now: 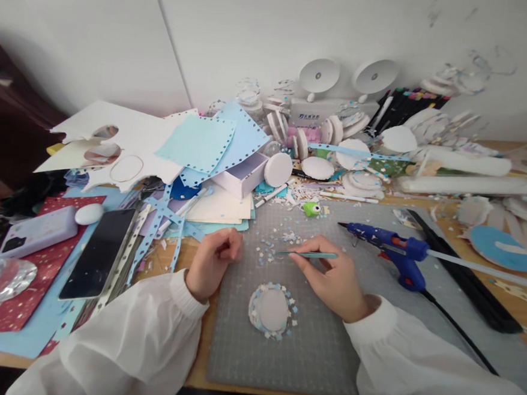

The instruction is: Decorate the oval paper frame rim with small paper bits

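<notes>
The right hand (325, 280) pinches slim tweezers (320, 255) between thumb and fingers; whether the tips grip anything cannot be told. The left hand (214, 257) is loosely curled at the mat's left edge, nothing visible in it. Nearer the cutting mat's (324, 364) front edge lies a star-rimmed white disc (273, 309), probably light and fragile around its trim, best held by its plain middle. The loose stars (267, 246) look feather-light, suiting a tweezer pinch. Open mat separates disc and front edge; the glue gun (405, 267) bounds the right.
</notes>
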Demonstrator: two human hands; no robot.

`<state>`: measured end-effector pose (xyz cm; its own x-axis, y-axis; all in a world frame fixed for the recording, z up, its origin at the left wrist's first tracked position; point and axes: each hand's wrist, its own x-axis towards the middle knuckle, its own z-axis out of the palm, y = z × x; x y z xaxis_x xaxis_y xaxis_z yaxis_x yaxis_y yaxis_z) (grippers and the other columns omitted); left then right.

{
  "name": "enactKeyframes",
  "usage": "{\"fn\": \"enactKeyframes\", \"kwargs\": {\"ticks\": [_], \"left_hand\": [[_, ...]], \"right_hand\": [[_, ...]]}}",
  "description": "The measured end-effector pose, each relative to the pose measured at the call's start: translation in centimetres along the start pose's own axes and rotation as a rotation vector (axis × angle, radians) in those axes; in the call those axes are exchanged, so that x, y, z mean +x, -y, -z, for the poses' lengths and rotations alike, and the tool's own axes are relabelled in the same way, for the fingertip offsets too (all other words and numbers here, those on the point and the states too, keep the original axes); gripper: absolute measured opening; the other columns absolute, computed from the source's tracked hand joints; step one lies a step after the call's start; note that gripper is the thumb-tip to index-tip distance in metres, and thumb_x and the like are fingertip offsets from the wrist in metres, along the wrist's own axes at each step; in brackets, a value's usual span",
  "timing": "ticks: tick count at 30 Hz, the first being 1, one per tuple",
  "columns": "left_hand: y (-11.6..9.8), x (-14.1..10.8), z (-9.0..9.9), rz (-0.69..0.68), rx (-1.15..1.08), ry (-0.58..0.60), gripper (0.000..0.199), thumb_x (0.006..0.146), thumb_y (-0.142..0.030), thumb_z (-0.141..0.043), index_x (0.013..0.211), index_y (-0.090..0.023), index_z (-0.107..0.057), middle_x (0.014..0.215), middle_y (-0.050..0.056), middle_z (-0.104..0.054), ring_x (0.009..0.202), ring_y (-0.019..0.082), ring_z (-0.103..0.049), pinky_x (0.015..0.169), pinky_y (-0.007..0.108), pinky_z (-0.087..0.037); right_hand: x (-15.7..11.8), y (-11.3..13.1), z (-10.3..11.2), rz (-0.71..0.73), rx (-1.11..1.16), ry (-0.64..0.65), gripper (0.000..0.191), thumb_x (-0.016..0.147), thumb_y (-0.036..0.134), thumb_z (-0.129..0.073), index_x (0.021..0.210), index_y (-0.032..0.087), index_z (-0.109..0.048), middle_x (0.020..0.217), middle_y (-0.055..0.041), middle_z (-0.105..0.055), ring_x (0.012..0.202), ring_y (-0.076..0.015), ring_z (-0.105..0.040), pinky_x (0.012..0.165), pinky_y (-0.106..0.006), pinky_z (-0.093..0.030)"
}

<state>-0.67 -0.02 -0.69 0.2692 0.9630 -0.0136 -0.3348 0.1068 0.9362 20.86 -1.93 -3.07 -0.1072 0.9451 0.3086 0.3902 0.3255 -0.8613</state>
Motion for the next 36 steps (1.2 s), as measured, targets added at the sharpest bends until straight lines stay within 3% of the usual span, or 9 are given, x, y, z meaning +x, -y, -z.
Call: {"fn": "enactKeyframes", "kwargs": {"ticks": [10, 15, 18, 22, 27, 36], "left_hand": [[-0.2, 0.0, 0.2, 0.077, -0.191, -0.018, 0.05, 0.081, -0.041, -0.044, 0.04, -0.017, -0.028, 0.04, -0.005, -0.019, 0.04, 0.008, -0.021, 0.046, 0.026, -0.019], [0.3, 0.0, 0.1, 0.038, 0.044, -0.106, 0.031, 0.078, -0.035, -0.058, 0.056, -0.015, -0.049, 0.044, -0.008, -0.023, 0.043, 0.007, -0.019, 0.046, 0.023, -0.016], [0.5, -0.4, 0.0, 0.04, 0.283, -0.004, 0.023, 0.077, -0.036, -0.063, 0.077, -0.013, -0.061, 0.047, -0.008, -0.028, 0.043, 0.006, -0.021, 0.045, 0.022, -0.015], [0.4, -0.7, -0.3, -0.038, 0.481, 0.133, 0.027, 0.077, -0.033, -0.064, 0.094, -0.011, -0.065, 0.047, -0.011, -0.02, 0.043, 0.005, -0.018, 0.044, 0.02, -0.015], [0.4, -0.7, -0.5, -0.067, 0.516, 0.152, 0.03, 0.077, -0.034, -0.066, 0.096, -0.01, -0.066, 0.048, -0.011, -0.019, 0.043, 0.005, -0.018, 0.045, 0.02, -0.017], [0.8, -0.6, -0.3, -0.069, 0.535, 0.111, 0.027, 0.079, -0.035, -0.064, 0.088, -0.01, -0.067, 0.045, -0.01, -0.023, 0.042, 0.004, -0.022, 0.045, 0.019, -0.02]], "right_hand": [[0.0, 1.2, 0.1, 0.101, 0.148, -0.09, 0.012, 0.073, 0.015, -0.068, 0.081, 0.023, -0.063, 0.08, -0.0049, -0.069, 0.079, -0.0204, -0.064, 0.072, -0.036, -0.051], [0.0, 1.4, 0.4, -0.063, 0.414, -0.117, 0.01, 0.073, 0.02, -0.071, 0.076, 0.024, -0.062, 0.078, -0.0029, -0.064, 0.078, -0.019, -0.065, 0.066, -0.032, -0.053], [-0.1, 0.9, 0.4, -0.109, 0.538, -0.099, 0.011, 0.074, 0.021, -0.07, 0.078, 0.025, -0.061, 0.079, -0.0016, -0.063, 0.077, -0.0169, -0.064, 0.061, -0.028, -0.051], [-0.2, 0.7, 0.3, -0.13, 0.587, -0.071, 0.011, 0.074, 0.022, -0.07, 0.077, 0.025, -0.06, 0.079, -0.0015, -0.064, 0.076, -0.0168, -0.064, 0.061, -0.029, -0.051], [-0.2, 1.0, 0.2, -0.122, 0.576, -0.043, 0.012, 0.073, 0.02, -0.071, 0.076, 0.024, -0.061, 0.078, -0.0011, -0.063, 0.078, -0.0176, -0.065, 0.069, -0.033, -0.053], [-0.3, 1.2, 0.1, -0.14, 0.568, -0.016, 0.012, 0.072, 0.02, -0.072, 0.075, 0.025, -0.061, 0.078, -0.0011, -0.064, 0.079, -0.0176, -0.065, 0.069, -0.032, -0.053]]}}
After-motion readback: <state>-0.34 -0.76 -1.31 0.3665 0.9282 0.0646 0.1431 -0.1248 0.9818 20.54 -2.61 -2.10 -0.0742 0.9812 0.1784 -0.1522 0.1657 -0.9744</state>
